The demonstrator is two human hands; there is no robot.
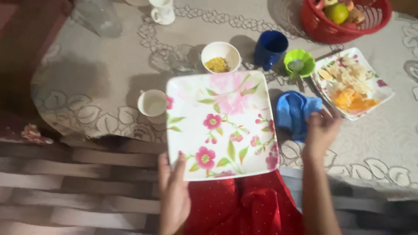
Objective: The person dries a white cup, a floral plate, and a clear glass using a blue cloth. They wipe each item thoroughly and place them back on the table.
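Note:
My left hand (pixel 173 191) grips the near left corner of a square white plate (pixel 220 124) with pink flowers and green leaves, holding it above the table edge and my red-clad lap. My right hand (pixel 321 130) rests on a crumpled blue cloth (pixel 294 112) lying on the tablecloth just right of the plate; its fingers touch the cloth's right side.
A second floral plate (pixel 383 93) holding food sits at right. Behind are a green bowl (pixel 299 62), a blue mug (pixel 270 48), a white bowl (pixel 221 54) of yellow food, a glass (pixel 183 58), a white cup (pixel 152 104), another cup (pixel 162 11) and a red fruit basket (pixel 326 26).

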